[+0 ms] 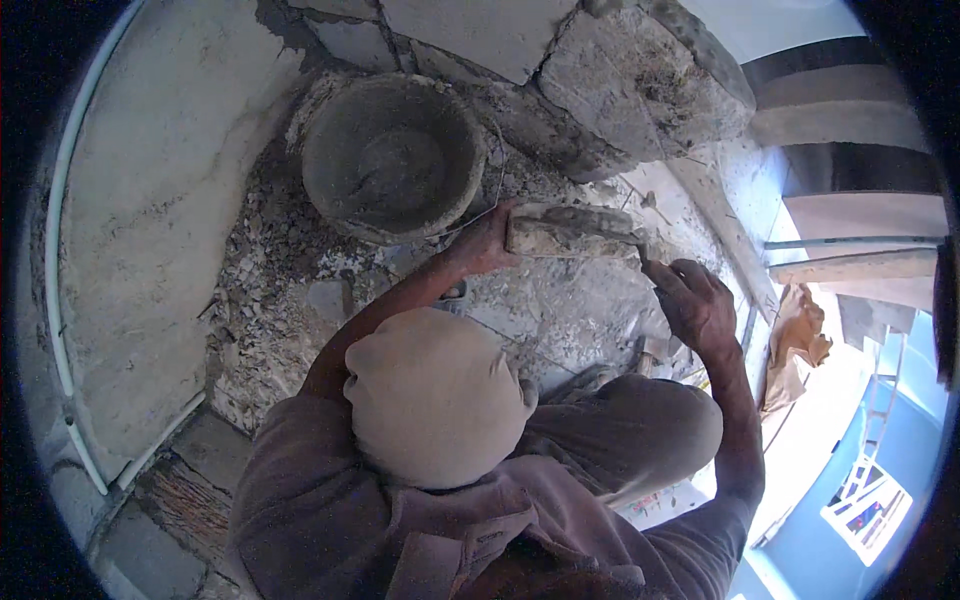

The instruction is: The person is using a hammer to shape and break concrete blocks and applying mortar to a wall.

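My left hand [488, 242] grips the left end of a pale, rough block [530, 238], held out in front of me. Wet grey mortar [585, 218] lies along its upper side. At the block's right end, my right hand [695, 305] is closed around the handle of a trowel [644, 256]. Its metal neck reaches the block, but I cannot make out where blade and mortar part. Just left of the block stands a round, mortar-crusted bucket [330, 215] with a thin wire handle. Grey mortar shows in its bottom.
Rubble and broken mortar [260, 265] cover the ground left of the bucket. Large stone slabs [650, 85] lie beyond it. A plastered wall with a white pipe [55, 250] borders the left. Steps [850, 120] and crumpled brown paper [797, 335] are at right.
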